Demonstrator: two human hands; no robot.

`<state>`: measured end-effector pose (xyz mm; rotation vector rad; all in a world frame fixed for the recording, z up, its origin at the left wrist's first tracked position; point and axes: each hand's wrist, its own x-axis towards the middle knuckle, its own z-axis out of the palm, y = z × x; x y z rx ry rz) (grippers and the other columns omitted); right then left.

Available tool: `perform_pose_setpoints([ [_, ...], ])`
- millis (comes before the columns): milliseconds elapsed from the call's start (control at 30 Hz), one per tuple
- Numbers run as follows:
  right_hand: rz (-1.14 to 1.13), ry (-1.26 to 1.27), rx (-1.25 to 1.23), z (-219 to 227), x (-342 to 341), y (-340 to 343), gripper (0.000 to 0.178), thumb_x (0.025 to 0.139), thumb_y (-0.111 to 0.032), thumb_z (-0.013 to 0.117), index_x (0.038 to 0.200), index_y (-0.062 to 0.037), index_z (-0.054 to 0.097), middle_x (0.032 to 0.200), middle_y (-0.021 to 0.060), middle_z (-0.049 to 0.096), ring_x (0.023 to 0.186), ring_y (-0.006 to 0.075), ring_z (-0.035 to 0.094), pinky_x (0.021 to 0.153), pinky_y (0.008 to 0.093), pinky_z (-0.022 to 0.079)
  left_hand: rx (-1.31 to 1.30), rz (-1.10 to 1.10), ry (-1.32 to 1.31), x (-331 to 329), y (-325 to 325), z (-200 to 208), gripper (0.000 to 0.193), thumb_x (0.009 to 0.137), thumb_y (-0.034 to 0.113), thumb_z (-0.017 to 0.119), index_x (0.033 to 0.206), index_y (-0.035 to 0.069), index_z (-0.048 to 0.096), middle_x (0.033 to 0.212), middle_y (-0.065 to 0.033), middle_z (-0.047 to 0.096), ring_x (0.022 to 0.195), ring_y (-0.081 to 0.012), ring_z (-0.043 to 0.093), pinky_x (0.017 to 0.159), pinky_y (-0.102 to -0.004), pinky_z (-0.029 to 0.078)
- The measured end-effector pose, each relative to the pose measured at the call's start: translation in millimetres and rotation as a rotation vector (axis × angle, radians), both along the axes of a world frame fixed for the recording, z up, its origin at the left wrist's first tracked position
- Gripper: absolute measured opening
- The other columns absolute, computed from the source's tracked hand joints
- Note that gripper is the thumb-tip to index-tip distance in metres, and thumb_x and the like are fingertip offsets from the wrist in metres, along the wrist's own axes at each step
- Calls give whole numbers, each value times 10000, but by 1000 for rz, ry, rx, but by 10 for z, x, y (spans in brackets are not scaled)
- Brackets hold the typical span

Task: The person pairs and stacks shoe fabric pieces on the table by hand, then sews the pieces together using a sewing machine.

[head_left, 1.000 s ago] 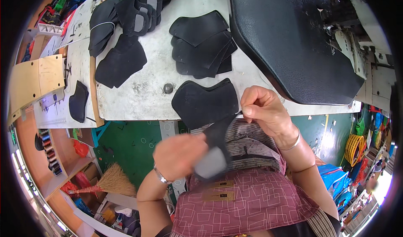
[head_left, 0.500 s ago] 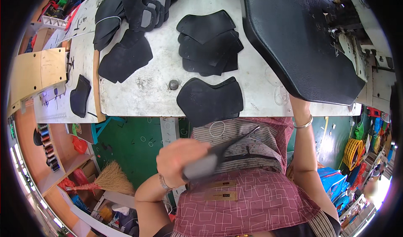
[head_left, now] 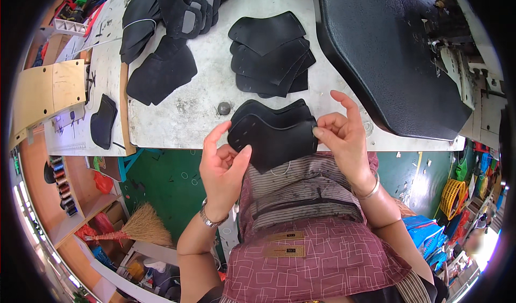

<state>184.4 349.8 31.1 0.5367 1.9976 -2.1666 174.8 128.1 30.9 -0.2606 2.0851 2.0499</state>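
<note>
A black sheet piece [head_left: 274, 142] with a wavy upper edge and a pointed lower edge is at the table's front edge, overhanging it. Small slits mark its left end. My right hand [head_left: 346, 142] pinches its right end between thumb and fingers, the index finger raised. At its left end, my left hand [head_left: 221, 168] holds it with the index fingertip at the upper corner and the thumb at the side. Just behind lie similar black pieces [head_left: 269, 108], partly covered by it. Farther back is a fanned stack of black pieces [head_left: 269, 34].
A large black padded panel [head_left: 387, 61] covers the right of the white table [head_left: 188, 123]. At the left lie more black pieces [head_left: 161, 74], a tied bundle [head_left: 141, 23] and pieces with grey patches [head_left: 189, 21]. A round dark knob [head_left: 223, 108] sits mid-table.
My left hand has risen from my lap, where it held a blurred black-and-grey thing, to the table edge. My right hand came out from under the panel. Both now hold the black piece.
</note>
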Motion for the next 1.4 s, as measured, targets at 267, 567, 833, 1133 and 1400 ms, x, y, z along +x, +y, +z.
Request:
perform_pose_setpoints([
  [267, -113, -34, 132, -242, -63, -41, 168, 821, -13, 648, 965, 49, 588, 765, 29, 599, 649, 57, 543, 581, 190, 432, -222, -87, -14, -97, 31, -231, 682, 833, 7, 635, 1388, 23, 238, 644, -8, 552, 566, -49, 531, 534, -178, 452],
  [567, -109, -40, 138, -268, -81, -94, 465, 804, 73, 619, 1197, -25, 390, 768, 40, 583, 638, 66, 534, 567, 194, 433, -282, -86, -22, -146, 30, -226, 681, 826, 10, 632, 1384, 12, 242, 598, 0, 541, 525, -45, 517, 506, -172, 433],
  [833, -76, 40, 356, -261, -80, -129, 349, 796, 10, 637, 1108, 5, 480, 756, 71, 606, 684, 108, 589, 641, 240, 485, -654, -167, 183, -226, 84, -189, 598, 813, 117, 677, 1318, 7, 377, 499, -4, 491, 423, -83, 468, 461, -227, 396],
  [1133, -28, 108, 519, -263, -68, -125, 320, 807, -28, 629, 1092, -28, 483, 798, 68, 614, 677, 142, 608, 640, 282, 502, -905, -714, 742, -163, 325, -172, 889, 581, 378, 793, 1329, 42, 449, 1362, -170, 418, 1307, -374, 325, 1082, -521, 226],
  [1400, 279, 564, 855, -322, -1308, 260, 267, 795, -156, 672, 1022, -51, 578, 935, 102, 607, 846, 259, 598, 758, 346, 462, -951, -874, 1143, -243, 56, -352, 540, 715, 82, 573, 1251, 113, 517, 1267, -150, 489, 1172, -342, 450, 1037, -497, 313],
])
